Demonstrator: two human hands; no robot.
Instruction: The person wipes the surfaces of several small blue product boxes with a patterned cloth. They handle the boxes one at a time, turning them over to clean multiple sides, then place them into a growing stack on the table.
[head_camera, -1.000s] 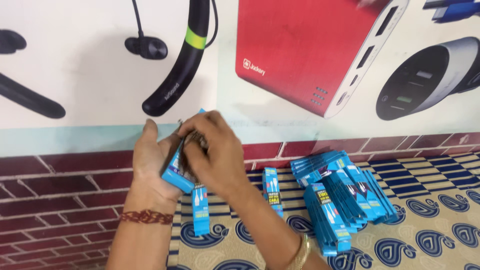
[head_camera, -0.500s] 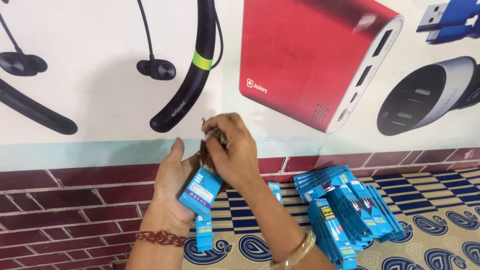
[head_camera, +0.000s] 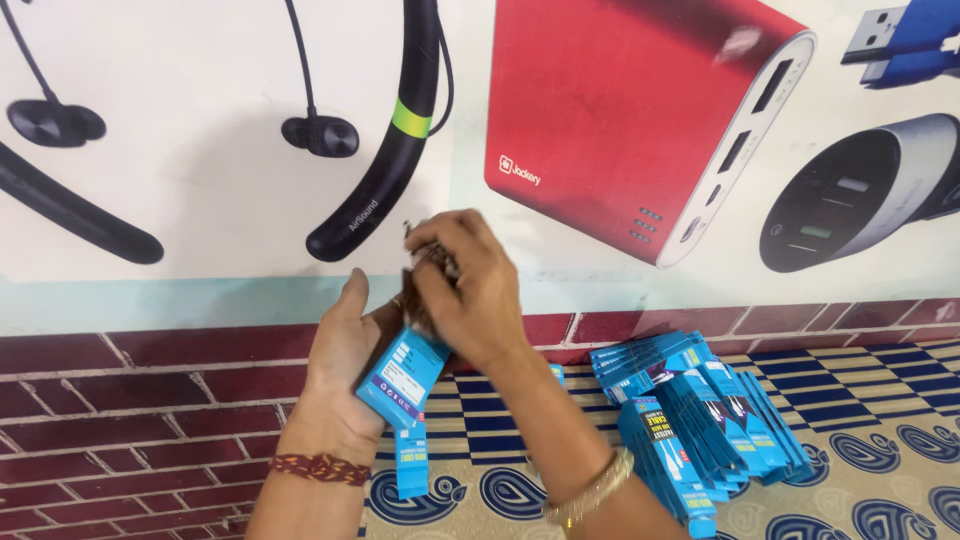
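Hands (head_camera: 440, 300) gripping blue packet (head_camera: 402, 377), stack (head_camera: 700, 420) rightward

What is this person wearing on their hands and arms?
Both forearms are bare, with no sleeves in view. The left wrist carries a braided red-and-dark thread band. The right wrist carries thin gold-coloured bangles. A ring seems to sit on a finger of the left hand.
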